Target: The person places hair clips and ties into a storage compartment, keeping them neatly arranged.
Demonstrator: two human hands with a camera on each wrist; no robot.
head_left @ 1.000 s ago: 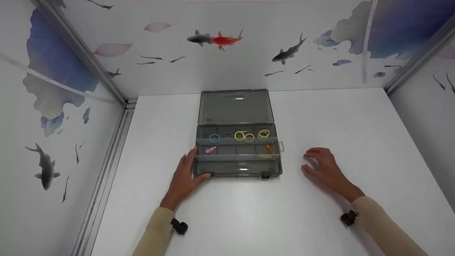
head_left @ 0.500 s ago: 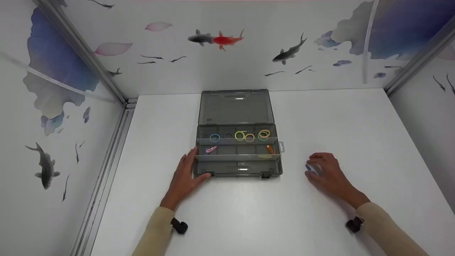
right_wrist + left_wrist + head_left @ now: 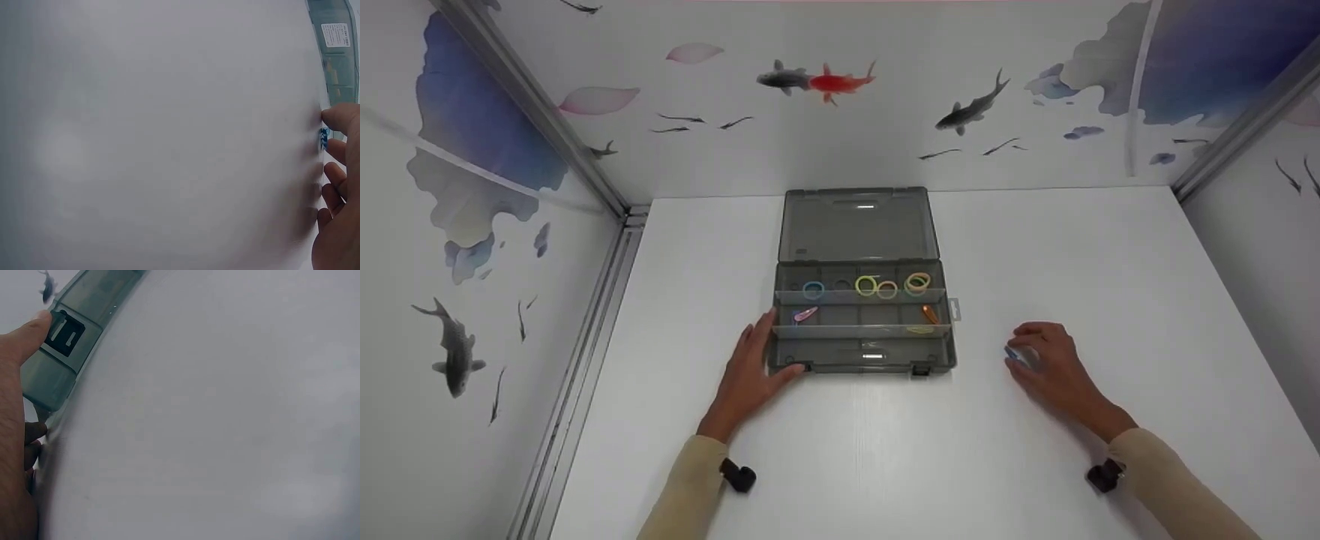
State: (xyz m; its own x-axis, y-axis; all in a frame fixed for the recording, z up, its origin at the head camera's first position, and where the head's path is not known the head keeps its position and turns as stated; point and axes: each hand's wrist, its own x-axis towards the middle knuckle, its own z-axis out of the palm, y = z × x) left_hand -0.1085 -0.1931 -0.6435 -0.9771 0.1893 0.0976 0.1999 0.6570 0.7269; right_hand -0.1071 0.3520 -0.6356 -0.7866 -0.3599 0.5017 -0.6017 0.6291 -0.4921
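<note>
A grey see-through compartment box (image 3: 810,352) lies with its lid (image 3: 859,225) folded back. My left hand (image 3: 746,382) rests at its near left corner, fingers laid along the left side, thumb touching the front edge; in the left wrist view that thumb (image 3: 34,332) is by the dark latch (image 3: 64,334). To the right of the box, my right hand (image 3: 1050,364) pinches a small blue patterned hair clip (image 3: 324,138) between thumb and forefinger, low over the table. The fingers hide part of the clip. A pink hair clip (image 3: 805,315) and an orange hair clip (image 3: 931,314) lie in the middle row.
Several coloured hair ties, among them a blue one (image 3: 813,290) and a yellow one (image 3: 866,286), lie in the back row. A clear hanging tab (image 3: 955,309) juts from the box's right side. White printed walls (image 3: 870,150) close in the white table (image 3: 855,465).
My right hand has moved slightly right and nearer, and its thumb and forefinger have drawn closer. The blue clip between them has come into sight. My left hand and the box stay put.
</note>
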